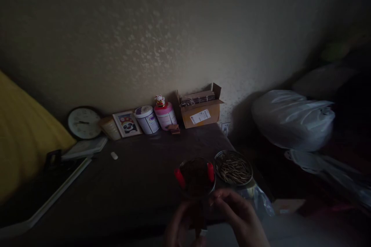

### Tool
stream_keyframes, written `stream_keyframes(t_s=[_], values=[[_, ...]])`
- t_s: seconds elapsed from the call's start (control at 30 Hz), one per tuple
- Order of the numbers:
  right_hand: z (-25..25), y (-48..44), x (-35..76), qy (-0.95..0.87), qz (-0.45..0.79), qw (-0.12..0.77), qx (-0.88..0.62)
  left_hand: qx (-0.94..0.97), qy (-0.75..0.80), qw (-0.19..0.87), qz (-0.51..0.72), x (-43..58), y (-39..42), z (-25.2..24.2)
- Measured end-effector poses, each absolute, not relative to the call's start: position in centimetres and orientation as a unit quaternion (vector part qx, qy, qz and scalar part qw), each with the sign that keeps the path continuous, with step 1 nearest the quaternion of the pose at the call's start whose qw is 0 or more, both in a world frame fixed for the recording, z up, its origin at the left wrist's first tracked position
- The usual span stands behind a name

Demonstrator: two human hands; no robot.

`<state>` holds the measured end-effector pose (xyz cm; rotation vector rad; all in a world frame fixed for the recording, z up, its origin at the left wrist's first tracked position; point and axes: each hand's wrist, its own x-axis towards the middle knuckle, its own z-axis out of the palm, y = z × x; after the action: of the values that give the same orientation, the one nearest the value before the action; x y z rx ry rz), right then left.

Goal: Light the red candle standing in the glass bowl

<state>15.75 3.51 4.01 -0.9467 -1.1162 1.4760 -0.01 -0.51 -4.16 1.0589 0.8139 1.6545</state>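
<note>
A dark table point(139, 177) is holding a bowl point(213, 187) with two red things point(210, 172). Beside it, a round dish point(251, 176) is carrying thin sticks point(234, 169). The left hand point(179, 222) is showing bent fingers — I can't tell its grip. The right hand point(239, 212) is pinching a tiny thing point(214, 201) near the bowl.

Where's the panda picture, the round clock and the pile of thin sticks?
Panda picture point(128, 125): head view, on the panda print.
Round clock point(84, 122): head view, mid-dial.
Thin sticks point(234, 168): head view, middle of the pile.
</note>
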Motion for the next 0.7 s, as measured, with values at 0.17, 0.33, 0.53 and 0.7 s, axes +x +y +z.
stream_keyframes(t_s=[0.17,0.33,0.53,0.7], values=[[4.2,3.1,14.6,-0.424,0.705,0.467,-0.324,0.467,0.354,0.48,0.653,0.4,-0.3,-4.6],[4.4,3.3,14.5,-0.421,0.702,0.47,-0.329,0.414,0.379,0.514,0.649,1.2,-0.2,-3.3],[4.2,3.8,15.5,-0.376,0.68,0.488,-0.398,0.385,0.379,0.522,0.659,0.6,0.2,0.1],[4.2,3.9,15.7,-0.386,0.667,0.484,-0.416,0.345,0.411,0.511,0.672,-0.2,0.0,0.5]])
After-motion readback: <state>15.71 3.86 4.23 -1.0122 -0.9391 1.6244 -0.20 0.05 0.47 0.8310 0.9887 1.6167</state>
